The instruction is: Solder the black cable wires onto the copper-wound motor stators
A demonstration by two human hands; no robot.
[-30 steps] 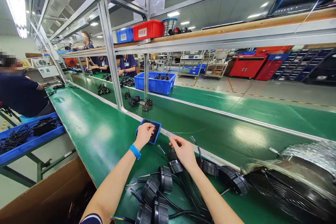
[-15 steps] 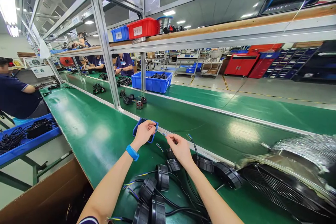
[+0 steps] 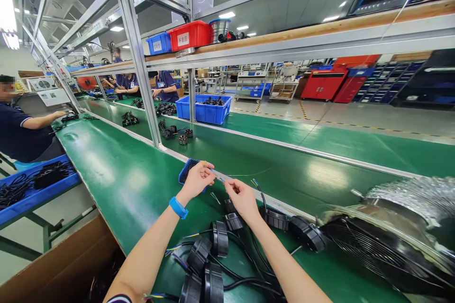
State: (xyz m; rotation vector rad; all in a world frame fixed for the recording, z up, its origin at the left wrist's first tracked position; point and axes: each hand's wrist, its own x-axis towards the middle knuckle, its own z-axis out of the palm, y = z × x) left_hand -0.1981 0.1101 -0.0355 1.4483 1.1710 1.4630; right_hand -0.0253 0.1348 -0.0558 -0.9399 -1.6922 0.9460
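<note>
While the left hand [image 3: 196, 181] presses its grip together over a small blue plastic tray [image 3: 185, 173], contents unclear, the right hand's grip [image 3: 243, 200] pinches thin coloured wire ends [image 3: 221, 179]; black round cabled housings [image 3: 219, 239] lie heaped near, unsorted.

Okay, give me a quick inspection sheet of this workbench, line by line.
Surface: green conveyor belt with a metal rail along its far edge.
Job's things: small blue tray; black round cabled parts.
Grips: left hand over the tray; right hand pinching thin coloured wires.
Cables: black leads crossing among the parts.
Clutter: open cardboard box beside the belt.
Surroundings: wire-guarded fan at right; blue crate on the far belt; a co-worker beyond it.
</note>
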